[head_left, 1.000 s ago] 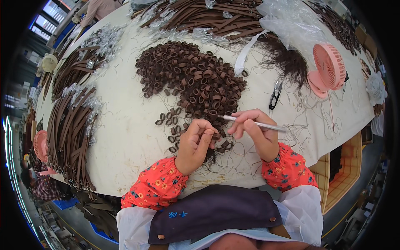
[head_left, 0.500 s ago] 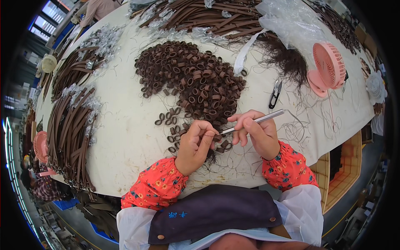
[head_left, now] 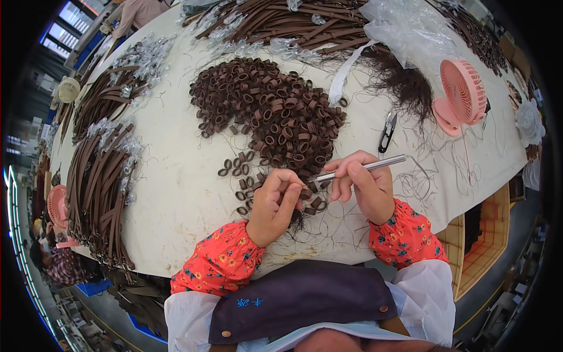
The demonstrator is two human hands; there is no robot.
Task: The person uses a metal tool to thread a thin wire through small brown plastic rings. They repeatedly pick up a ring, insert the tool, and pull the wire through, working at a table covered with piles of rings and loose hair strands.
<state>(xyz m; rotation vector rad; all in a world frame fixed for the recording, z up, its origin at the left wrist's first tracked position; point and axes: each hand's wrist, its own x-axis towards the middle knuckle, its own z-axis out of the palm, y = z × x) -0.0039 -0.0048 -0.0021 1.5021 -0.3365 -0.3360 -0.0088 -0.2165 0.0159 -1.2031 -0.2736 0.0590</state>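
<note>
Brown loop (head_left: 305, 194): located just below the centre of the frame, at the fingertips of the left grip (head_left: 274, 205). The pale surface (head_left: 164, 199) spans most of the frame. Brown straps (head_left: 97, 193) lie at centre left. A pile of loops (head_left: 264, 111) occupies the upper centre. A pink fan (head_left: 463, 91) stands at the upper right. Left grip: thumb and fingers together, clamped on the loop. Right grip (head_left: 369, 186): clamped around a silver pen-shaped tool (head_left: 380, 163), its tip directed left, just beside the loop; contact cannot be confirmed. Black snips (head_left: 387, 134) lie right of the pile, unheld. Step in hand, as judged: working one loop's edge with the tool tip. The next move appears to call for a steady loop and small, controlled tip travel, clear of the left fingertips.
</note>
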